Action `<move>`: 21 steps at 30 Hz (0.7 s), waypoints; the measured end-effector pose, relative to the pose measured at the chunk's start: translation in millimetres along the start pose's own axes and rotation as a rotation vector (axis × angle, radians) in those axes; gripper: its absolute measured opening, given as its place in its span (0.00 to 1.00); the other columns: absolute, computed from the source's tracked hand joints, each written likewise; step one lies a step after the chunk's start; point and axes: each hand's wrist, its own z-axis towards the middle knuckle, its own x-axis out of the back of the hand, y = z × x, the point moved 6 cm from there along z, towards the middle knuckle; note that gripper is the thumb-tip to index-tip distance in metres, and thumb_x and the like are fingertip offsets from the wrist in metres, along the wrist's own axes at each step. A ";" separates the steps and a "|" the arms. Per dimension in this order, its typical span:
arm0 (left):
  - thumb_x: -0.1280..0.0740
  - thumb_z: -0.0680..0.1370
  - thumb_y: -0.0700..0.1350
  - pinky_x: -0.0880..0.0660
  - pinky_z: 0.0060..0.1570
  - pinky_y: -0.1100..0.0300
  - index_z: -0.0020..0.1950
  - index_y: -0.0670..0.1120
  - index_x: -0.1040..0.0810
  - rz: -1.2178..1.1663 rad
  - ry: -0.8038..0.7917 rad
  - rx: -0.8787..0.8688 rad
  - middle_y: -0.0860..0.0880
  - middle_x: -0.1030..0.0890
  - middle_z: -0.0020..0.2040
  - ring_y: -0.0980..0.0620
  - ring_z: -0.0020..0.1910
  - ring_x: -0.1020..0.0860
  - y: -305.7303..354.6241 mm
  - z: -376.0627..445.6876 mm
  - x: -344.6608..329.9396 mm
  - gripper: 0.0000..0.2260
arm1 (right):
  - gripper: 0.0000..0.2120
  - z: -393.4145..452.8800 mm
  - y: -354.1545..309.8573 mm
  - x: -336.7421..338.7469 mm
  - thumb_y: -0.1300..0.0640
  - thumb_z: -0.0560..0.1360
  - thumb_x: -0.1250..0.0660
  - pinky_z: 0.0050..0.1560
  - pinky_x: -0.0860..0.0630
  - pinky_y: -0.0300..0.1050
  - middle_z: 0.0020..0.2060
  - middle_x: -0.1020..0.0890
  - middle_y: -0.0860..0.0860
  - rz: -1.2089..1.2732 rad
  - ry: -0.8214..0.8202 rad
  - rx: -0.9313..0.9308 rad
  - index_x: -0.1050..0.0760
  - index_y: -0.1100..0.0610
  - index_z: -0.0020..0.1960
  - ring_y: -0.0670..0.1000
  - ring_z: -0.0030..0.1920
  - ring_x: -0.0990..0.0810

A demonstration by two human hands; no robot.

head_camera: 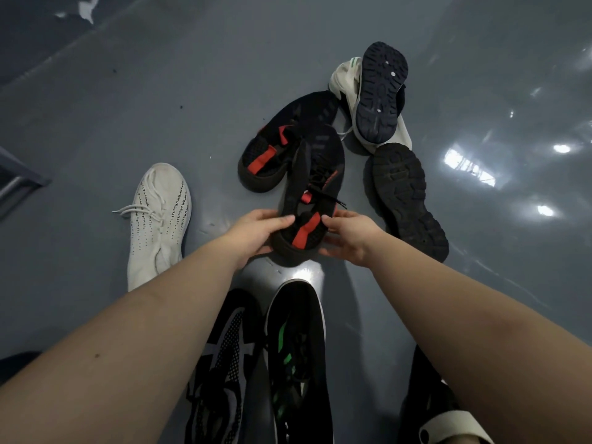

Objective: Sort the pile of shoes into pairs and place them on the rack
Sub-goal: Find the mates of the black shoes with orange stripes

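While both hands clamp the heel end of the black-and-red shoe [312, 193], the left hand [256, 233] curls round one side and the right hand [347, 237] round the other, the toe pointing away from the grip. Its matching shoe [282, 145] lies just beyond the held toe, touching it. Lift straight, keeping the loose lace clear, and set it alongside the mate, toes aligned. Farther out lie a white sneaker [158, 216] left of the grip and an upturned dark sole [408, 200] to its right. No rack is visible.
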 end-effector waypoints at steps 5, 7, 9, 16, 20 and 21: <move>0.33 0.76 0.38 0.23 0.51 0.56 0.67 0.43 0.30 -0.054 -0.035 0.033 0.47 0.19 0.49 0.51 0.47 0.20 -5.6 -6.2 -2.0 0.20 | 0.05 -6.8 2.3 0.2 0.61 0.80 0.41 0.33 0.26 0.47 0.40 0.22 0.51 -0.047 -0.005 -0.046 0.27 0.55 0.51 0.49 0.40 0.22; 0.34 0.76 0.38 0.23 0.48 0.59 0.67 0.44 0.30 -0.069 -0.054 0.046 0.48 0.19 0.47 0.53 0.45 0.20 -6.3 -13.2 -1.4 0.19 | 0.05 -11.0 3.2 -1.0 0.61 0.80 0.40 0.35 0.25 0.47 0.42 0.21 0.52 -0.084 -0.030 -0.056 0.27 0.54 0.54 0.50 0.42 0.21; 0.34 0.77 0.37 0.24 0.50 0.58 0.67 0.44 0.31 -0.081 -0.057 0.050 0.47 0.19 0.49 0.52 0.45 0.21 -7.5 -22.3 2.7 0.19 | 0.05 -16.0 4.8 -3.7 0.61 0.80 0.40 0.36 0.24 0.48 0.43 0.20 0.52 -0.107 -0.049 -0.058 0.26 0.54 0.52 0.51 0.43 0.21; 0.34 0.77 0.38 0.25 0.58 0.55 0.71 0.42 0.33 -0.152 -0.003 0.034 0.44 0.23 0.63 0.49 0.56 0.22 -37.7 -73.3 21.0 0.23 | 0.12 -45.4 29.8 -26.7 0.62 0.80 0.41 0.37 0.24 0.47 0.43 0.19 0.50 -0.175 -0.080 -0.031 0.27 0.51 0.61 0.50 0.42 0.20; 0.36 0.78 0.37 0.23 0.47 0.62 0.68 0.41 0.29 -0.198 -0.006 0.062 0.43 0.21 0.58 0.51 0.48 0.20 -66.7 -114.7 27.2 0.18 | 0.15 -68.2 52.4 -41.8 0.62 0.80 0.42 0.39 0.23 0.47 0.44 0.20 0.49 -0.282 -0.132 -0.047 0.28 0.50 0.63 0.49 0.44 0.21; 0.36 0.78 0.37 0.23 0.44 0.64 0.67 0.41 0.29 -0.212 -0.006 0.070 0.44 0.21 0.56 0.53 0.45 0.21 -72.7 -124.9 28.9 0.17 | 0.15 -74.8 56.4 -46.1 0.62 0.80 0.42 0.38 0.23 0.47 0.44 0.20 0.49 -0.319 -0.142 -0.049 0.28 0.50 0.64 0.49 0.44 0.20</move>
